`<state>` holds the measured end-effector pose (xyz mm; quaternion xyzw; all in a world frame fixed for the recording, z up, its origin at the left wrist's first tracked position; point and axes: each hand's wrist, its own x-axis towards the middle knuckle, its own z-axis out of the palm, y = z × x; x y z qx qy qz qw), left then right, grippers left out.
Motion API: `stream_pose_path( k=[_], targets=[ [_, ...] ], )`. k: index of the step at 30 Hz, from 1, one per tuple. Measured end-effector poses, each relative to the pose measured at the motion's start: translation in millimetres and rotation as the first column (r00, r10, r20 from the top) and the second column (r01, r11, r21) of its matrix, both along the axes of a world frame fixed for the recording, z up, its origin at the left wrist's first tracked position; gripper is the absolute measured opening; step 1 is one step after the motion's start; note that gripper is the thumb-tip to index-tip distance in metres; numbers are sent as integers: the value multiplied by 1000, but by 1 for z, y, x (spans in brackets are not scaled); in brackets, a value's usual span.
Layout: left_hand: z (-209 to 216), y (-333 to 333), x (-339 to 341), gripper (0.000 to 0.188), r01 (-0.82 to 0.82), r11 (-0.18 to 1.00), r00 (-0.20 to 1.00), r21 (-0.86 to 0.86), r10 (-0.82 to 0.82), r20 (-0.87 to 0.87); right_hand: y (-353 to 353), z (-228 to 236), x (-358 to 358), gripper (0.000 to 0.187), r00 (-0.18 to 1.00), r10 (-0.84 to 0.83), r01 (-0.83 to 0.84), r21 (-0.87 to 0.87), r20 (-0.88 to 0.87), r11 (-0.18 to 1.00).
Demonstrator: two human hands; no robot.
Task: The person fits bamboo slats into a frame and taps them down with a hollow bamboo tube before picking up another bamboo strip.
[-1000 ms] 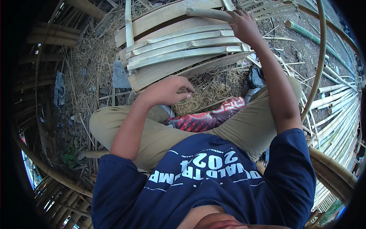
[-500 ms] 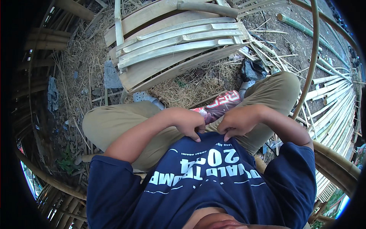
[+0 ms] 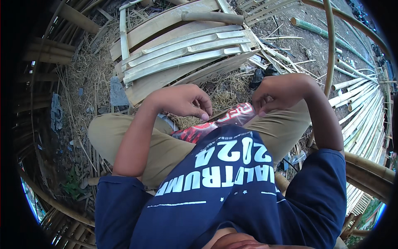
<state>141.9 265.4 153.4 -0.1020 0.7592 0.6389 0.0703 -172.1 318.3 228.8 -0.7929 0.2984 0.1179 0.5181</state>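
My left hand [image 3: 182, 101] hovers in front of the dark blue T-shirt [image 3: 232, 195]. Its fingers are loosely curled, with the thumb apart from them and nothing in between. To the right, my right hand [image 3: 275, 95] is raised above my right leg, fingers bent and a gap showing beside the thumb; I see nothing held. Both hands are off the shirt's hem. Below and between them, across my lap, lies a shiny red and dark printed piece [image 3: 224, 121], whether cloth or packaging I cannot tell. Khaki trousers [image 3: 112, 133] cover my crossed legs.
A bamboo and plank frame [image 3: 178, 52] lies just ahead on straw-strewn ground. Split bamboo poles [image 3: 365, 108] are heaped at the right, near an upright pole [image 3: 330, 54]. A bamboo wall [image 3: 45, 56] stands at the left. A grey rag [image 3: 118, 92] rests near my left knee.
Both hands have let go of the shirt's lower edge. They have moved forward and apart, and the shirt hangs loose; more of the red printed piece shows.
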Motion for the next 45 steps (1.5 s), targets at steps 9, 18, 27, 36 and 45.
stream_pose_path(
  k=[9, 18, 27, 36, 45],
  targets=[
    [-65, -50, -5, 31, -596, 274, 768, -755, 469, -436, -112, -121, -140, 17, 656, -648, 546, -350, -386, 761],
    [-133, -61, -30, 55, -412, -131, 701, -902, 587, -406, -79, -350, -205, 24, 328, -773, 921, 3, -544, 389],
    [-133, -63, -57, 57, -412, -136, 686, -901, 605, -405, -69, -497, -217, 55, -73, -991, 997, 0, -112, -74],
    [-133, -61, -38, 56, -360, -123, 680, -925, 645, -350, -78, -505, -178, 27, -615, -724, 684, -246, 311, -687],
    [-133, -60, -31, 57, -321, -133, 677, -938, 660, -326, -76, -537, -163, 50, -513, -855, 748, -446, 81, -491]
  ],
)
